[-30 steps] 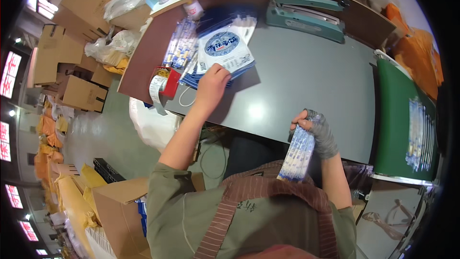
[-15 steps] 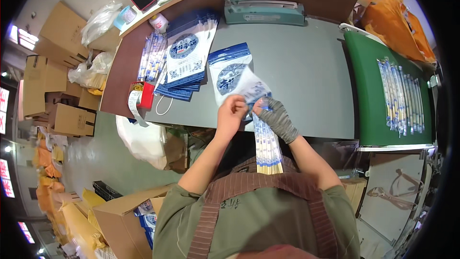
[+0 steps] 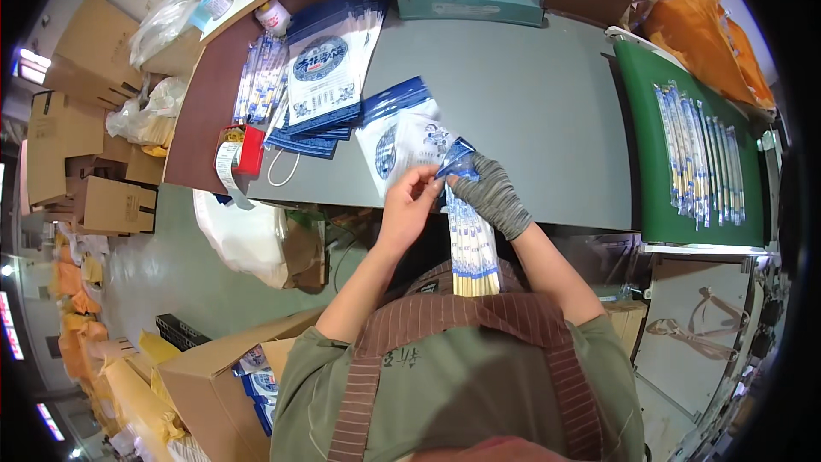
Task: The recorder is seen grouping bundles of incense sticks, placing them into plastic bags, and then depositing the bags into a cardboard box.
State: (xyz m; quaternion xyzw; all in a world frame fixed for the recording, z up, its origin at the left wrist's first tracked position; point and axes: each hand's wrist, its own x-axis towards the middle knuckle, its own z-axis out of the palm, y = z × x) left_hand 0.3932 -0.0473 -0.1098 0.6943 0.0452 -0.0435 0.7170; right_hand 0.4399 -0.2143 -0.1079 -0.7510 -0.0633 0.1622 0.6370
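Observation:
A blue-and-white plastic pouch (image 3: 382, 139) lies near the table's front edge, its front corner folded up between my hands. My bare left hand (image 3: 405, 208) pinches the pouch's edge between thumb and fingers. My right hand (image 3: 491, 192), in a grey fingerless glove, is closed beside it, gripping the pouch's blue end and the top of a bundle of wrapped chopsticks (image 3: 472, 244). The bundle hangs over the table edge toward my apron, pale wooden ends lowest. Whether its top is inside the pouch is hidden by my fingers.
Stacked pouches (image 3: 321, 77) and more wrapped chopsticks (image 3: 261, 77) lie at the left. A green heat sealer (image 3: 470, 2) stands at the back. Rows of wrapped chopsticks (image 3: 697, 154) rest on a green surface (image 3: 637, 145) at right. A red tape dispenser (image 3: 250, 152) sits front left.
The view has shifted slightly. The pouch's folded flap has turned over, and its blue end now stands up by my right hand. Both hands keep close together at the bundle's top.

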